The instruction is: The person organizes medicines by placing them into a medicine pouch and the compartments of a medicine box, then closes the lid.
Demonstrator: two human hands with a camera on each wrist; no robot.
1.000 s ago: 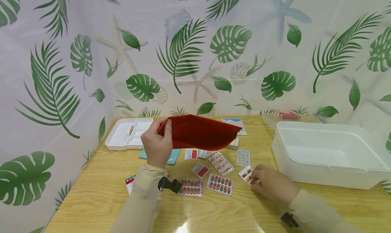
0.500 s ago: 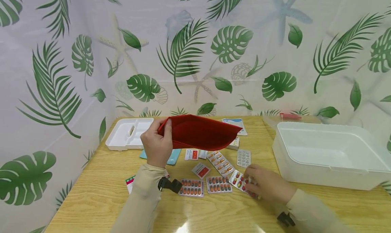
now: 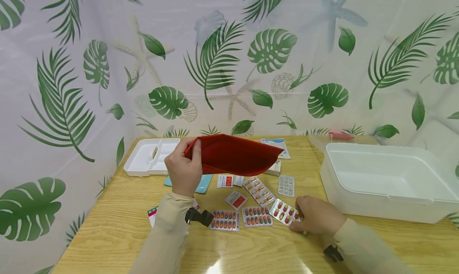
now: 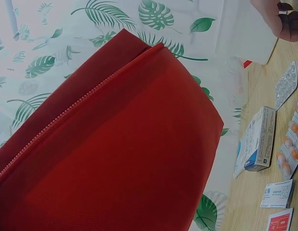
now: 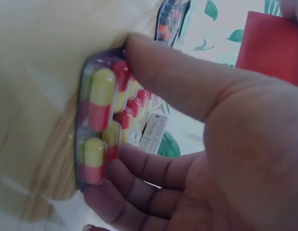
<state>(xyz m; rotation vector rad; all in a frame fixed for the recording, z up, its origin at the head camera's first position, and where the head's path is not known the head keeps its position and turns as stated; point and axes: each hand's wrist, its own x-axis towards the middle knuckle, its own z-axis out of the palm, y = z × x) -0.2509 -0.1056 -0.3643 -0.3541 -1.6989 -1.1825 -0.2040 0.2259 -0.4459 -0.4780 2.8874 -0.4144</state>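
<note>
My left hand [image 3: 184, 168] grips one end of a red zippered pouch [image 3: 236, 156], held above the table with its flat side toward me. In the left wrist view the pouch's zipper runs along its upper edge. Thumb and fingers of my right hand [image 3: 319, 216] pinch the near right edge of a blister pack [image 3: 283, 210] of red-and-yellow capsules. In the right wrist view its capsules [image 5: 102, 96] show between thumb and fingers. Right beside it lie a blister pack of orange-and-dark capsules [image 3: 257, 217] and one of orange capsules [image 3: 259, 191].
A white open bin [image 3: 373, 202] stands at the right. A white tray [image 3: 138, 168] lies at the back left, and a light blue packet [image 3: 204, 183] behind my left hand. Small red-and-white packets [image 3: 236, 200], a clear blister pack [image 3: 286, 185] and a small box [image 3: 275, 168] lie mid-table.
My right hand has slid the red-and-yellow blister pack leftward, nudging the neighbouring pack, then shifted its grip to the pack's right edge. My left hand and the pouch have stayed put.
</note>
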